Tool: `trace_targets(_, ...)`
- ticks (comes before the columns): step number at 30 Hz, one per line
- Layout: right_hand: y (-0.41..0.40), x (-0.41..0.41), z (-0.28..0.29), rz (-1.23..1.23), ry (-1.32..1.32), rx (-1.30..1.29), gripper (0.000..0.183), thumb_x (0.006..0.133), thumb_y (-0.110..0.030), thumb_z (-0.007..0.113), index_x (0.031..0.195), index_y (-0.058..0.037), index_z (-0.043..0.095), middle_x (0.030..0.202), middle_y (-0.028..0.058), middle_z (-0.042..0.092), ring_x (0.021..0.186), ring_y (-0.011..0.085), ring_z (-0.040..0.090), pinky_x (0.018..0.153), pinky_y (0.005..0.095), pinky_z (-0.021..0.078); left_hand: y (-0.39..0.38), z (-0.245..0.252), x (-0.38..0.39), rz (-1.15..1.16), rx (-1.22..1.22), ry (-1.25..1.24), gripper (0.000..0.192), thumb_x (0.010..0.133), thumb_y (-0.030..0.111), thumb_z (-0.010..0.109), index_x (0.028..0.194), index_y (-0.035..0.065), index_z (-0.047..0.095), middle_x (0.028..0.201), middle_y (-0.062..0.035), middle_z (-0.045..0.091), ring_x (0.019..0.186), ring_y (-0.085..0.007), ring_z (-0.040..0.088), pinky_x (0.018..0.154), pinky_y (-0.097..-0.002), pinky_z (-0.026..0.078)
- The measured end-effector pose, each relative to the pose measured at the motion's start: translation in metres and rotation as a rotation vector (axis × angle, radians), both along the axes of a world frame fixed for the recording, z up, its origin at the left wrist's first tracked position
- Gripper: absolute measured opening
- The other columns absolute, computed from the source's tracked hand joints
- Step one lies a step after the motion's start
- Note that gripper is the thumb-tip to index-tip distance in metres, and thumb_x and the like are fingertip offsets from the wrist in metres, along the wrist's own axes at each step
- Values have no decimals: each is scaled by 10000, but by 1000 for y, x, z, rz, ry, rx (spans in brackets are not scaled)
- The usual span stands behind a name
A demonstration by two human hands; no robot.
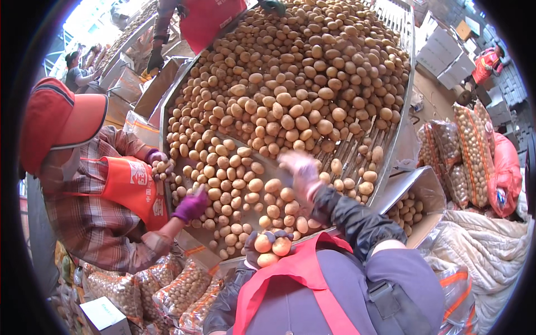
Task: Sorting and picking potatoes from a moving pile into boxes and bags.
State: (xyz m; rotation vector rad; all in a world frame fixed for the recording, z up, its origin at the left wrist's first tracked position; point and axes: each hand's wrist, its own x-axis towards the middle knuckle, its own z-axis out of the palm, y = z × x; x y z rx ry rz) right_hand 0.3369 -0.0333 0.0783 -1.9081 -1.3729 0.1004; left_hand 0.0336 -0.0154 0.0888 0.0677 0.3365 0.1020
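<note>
My left hand (pixel 252 247), in a dark glove, is low against my red apron (pixel 293 272) at the near edge of the sorting table. It is cupped around three potatoes (pixel 268 248). My right hand (pixel 302 173), in a pinkish-purple glove, is blurred over the metal chute plate (pixel 270 165). It is between the large potato heap (pixel 293 96) on the slatted bed and the smaller spread of potatoes (pixel 228 184) nearer me. Blur hides whether its fingers hold anything. Loose potatoes (pixel 289 207) lie between my two hands.
At left, a co-worker in a red cap (pixel 54 113) reaches in with purple-gloved hands (pixel 191 205). Another person's gloved hand (pixel 155 60) is beyond the table's far-left edge. An open carton of potatoes (pixel 408 211) stands right; bagged potatoes (pixel 184 284) lie below left. Metal slats (pixel 349 157) show right.
</note>
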Motion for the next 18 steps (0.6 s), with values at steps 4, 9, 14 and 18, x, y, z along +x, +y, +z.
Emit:
trace_targets(4,34,40,4,-398,-132,-393,567,850,-332,680,1382,-207,529,1498,243,350,1362,450,355,1078,574,322,3,-3,5,17,20,17,747,947,614,465,1565,230,291,1639,-169,222,1399,-401,397,1105,-654,339)
trace_targets(9,-11,-53,-20,38,-97,-370,565,839,-313,726,1378,-236,577,1524,266,328,1369,495,365,1132,537,339,9,-4,11,46,31,25,761,945,596,479,1578,240,250,1641,-168,213,1391,-392,408,1096,-652,348)
trace_targets(14,7,23,9,-215,-134,-164,419,867,-219,660,1275,-134,609,1164,140,605,1016,342,599,853,448,518,11,2,39,12,29,4,780,943,578,493,1591,250,210,1644,-167,204,1383,-384,419,1087,-651,358)
trace_targets(18,39,50,-20,-72,-268,-636,487,814,-151,686,1287,-127,573,1160,116,576,1101,322,554,858,447,515,12,4,57,-6,22,-12,798,941,564,504,1602,258,177,1646,-166,197,1377,-377,428,1080,-650,366)
